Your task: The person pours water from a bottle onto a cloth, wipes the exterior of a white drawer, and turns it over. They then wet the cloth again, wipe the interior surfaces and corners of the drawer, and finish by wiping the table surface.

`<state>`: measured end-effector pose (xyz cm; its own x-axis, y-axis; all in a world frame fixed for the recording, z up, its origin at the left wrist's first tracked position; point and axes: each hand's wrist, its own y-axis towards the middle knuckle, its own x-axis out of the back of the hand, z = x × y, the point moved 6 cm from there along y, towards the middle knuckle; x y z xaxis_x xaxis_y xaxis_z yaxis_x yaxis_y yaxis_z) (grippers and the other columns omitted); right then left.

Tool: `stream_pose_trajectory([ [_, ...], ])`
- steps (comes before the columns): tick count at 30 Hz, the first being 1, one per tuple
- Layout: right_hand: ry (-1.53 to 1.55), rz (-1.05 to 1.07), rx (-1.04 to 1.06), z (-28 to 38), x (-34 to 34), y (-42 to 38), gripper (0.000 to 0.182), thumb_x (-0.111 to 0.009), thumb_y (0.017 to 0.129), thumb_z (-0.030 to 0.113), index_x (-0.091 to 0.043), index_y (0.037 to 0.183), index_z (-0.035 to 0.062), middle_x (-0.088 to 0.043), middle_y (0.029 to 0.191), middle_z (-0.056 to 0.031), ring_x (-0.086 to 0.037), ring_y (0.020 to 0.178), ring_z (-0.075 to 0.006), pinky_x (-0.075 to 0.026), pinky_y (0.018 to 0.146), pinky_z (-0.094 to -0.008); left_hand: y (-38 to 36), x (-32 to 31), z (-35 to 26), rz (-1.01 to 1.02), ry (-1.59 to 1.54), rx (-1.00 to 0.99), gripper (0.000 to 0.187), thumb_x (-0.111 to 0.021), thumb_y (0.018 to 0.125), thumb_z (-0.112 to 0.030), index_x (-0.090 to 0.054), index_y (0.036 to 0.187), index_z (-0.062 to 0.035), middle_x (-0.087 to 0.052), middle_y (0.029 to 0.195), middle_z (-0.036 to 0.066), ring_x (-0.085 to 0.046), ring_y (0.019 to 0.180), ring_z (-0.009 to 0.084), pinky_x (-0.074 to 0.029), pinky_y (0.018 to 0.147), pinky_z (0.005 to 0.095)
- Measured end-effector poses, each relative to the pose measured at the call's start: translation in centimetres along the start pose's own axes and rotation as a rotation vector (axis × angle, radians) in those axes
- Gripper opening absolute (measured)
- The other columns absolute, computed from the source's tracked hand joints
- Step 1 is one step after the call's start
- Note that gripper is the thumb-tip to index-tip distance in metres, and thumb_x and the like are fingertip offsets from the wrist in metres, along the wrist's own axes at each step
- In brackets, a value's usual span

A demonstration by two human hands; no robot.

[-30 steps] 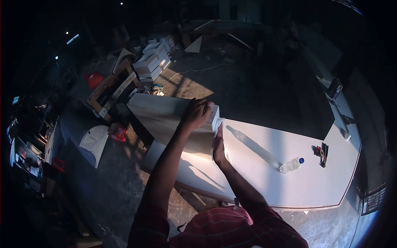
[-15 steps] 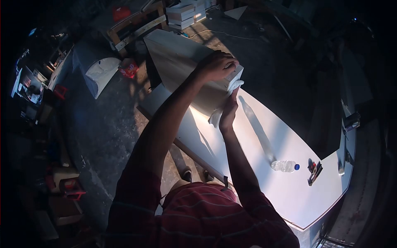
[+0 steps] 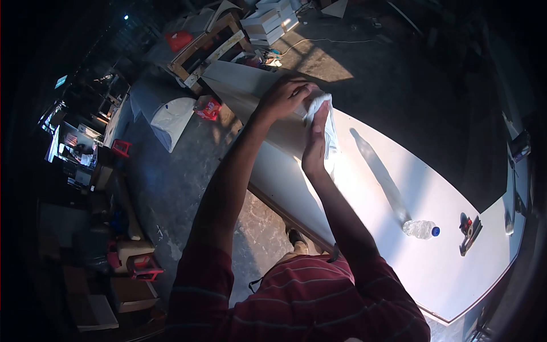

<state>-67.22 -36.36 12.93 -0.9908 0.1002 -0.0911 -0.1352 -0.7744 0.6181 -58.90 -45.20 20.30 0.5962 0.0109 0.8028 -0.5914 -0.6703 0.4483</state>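
A long, tapered white panel [image 3: 242,85] is tilted up over a white tabletop [image 3: 364,188]. My left hand [image 3: 285,98] grips the upper near end of this panel, its fingers curled over the edge. Against the same end, my right hand [image 3: 317,137] presses a white cloth [image 3: 330,139], which is bunched around the fingers and hangs down along the palm. Part of the panel's end is hidden behind the cloth and both hands.
On the tabletop lie a clear water bottle [image 3: 420,229] with a blue cap and a small dark tool [image 3: 469,233]. Across the floor are a red box [image 3: 207,107], a curved white piece [image 3: 172,119], a wooden frame [image 3: 213,48], stacked white boxes [image 3: 263,27] and a red stool [image 3: 145,267].
My right hand has turned more upright, moving the cloth up over the panel's end. My left hand still grips the edge. The whole view has shifted and rotated.
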Motion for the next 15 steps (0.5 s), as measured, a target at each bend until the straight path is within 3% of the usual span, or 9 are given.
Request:
stream_pose_trajectory([
  [4, 0.01, -0.08, -0.08, -3.9, 1.2, -0.7, 0.06, -0.016, 0.101, 0.035, -0.012, 0.146, -0.0043, -0.009, 0.153, -0.0237, -0.004, 0.143, -0.0366, -0.003, 0.115, -0.041, 0.0, 0.5, -0.1, -0.064, -0.032, 0.033, 0.025, -0.049, 0.087, -0.015, -0.066, 0.099, 0.0001, -0.067, 0.098, 0.014, -0.063, 0.093, 0.028, -0.047, 0.083, 0.0349],
  [6, 0.066, -0.149, -0.334, -10.3, 1.4, -4.1, 0.065, -0.018, 0.1, 0.04, -0.009, 0.146, -0.0061, -0.007, 0.153, -0.0246, -0.003, 0.143, -0.0361, -0.003, 0.115, -0.0397, 0.0, 0.6, 0.0, -0.063, -0.029, 0.035, 0.025, -0.05, 0.087, -0.014, -0.066, 0.1, 0.0003, -0.066, 0.097, 0.014, -0.063, 0.092, 0.0286, -0.047, 0.082, 0.0353],
  [8, 0.048, -0.13, -0.421, -12.5, 1.3, -6.7, 0.067, -0.018, 0.1, 0.042, -0.009, 0.145, -0.0065, -0.006, 0.153, -0.0245, -0.001, 0.143, -0.0358, -0.003, 0.115, -0.0393, 0.1, 0.6, -0.2, -0.057, -0.028, 0.029, 0.026, -0.049, 0.088, -0.015, -0.066, 0.1, 0.0005, -0.066, 0.097, 0.014, -0.063, 0.091, 0.029, -0.047, 0.081, 0.0353],
  [10, 0.075, -0.134, -0.367, -10.1, 1.2, -5.8, 0.065, -0.017, 0.101, 0.039, -0.009, 0.145, -0.007, -0.006, 0.153, -0.0248, 0.0, 0.143, -0.0362, -0.002, 0.115, -0.0395, 0.0, 0.4, -0.2, -0.04, -0.044, 0.033, 0.026, -0.049, 0.089, -0.016, -0.065, 0.101, 0.0006, -0.066, 0.096, 0.015, -0.062, 0.091, 0.0293, -0.047, 0.081, 0.0354],
  [13, 0.069, -0.082, -0.066, -3.2, 1.0, -2.0, 0.055, -0.019, 0.102, 0.029, -0.016, 0.145, -0.0051, -0.011, 0.153, -0.0236, -0.003, 0.143, -0.0371, -0.003, 0.115, -0.0416, 0.2, 0.4, -0.5, -0.022, -0.057, 0.05, 0.029, -0.046, 0.091, -0.02, -0.065, 0.1, 0.0008, -0.065, 0.095, 0.015, -0.062, 0.09, 0.0295, -0.046, 0.083, 0.0354],
  [15, 0.012, -0.121, -0.012, -2.6, 0.7, -0.9, 0.055, -0.02, 0.102, 0.029, -0.018, 0.145, -0.0045, -0.014, 0.152, -0.0242, -0.006, 0.143, -0.0388, -0.004, 0.115, -0.0425, 0.1, 0.2, -0.1, -0.018, -0.047, 0.048, 0.03, -0.044, 0.092, -0.02, -0.065, 0.102, -0.0003, -0.065, 0.096, 0.015, -0.061, 0.09, 0.029, -0.045, 0.082, 0.0351],
])
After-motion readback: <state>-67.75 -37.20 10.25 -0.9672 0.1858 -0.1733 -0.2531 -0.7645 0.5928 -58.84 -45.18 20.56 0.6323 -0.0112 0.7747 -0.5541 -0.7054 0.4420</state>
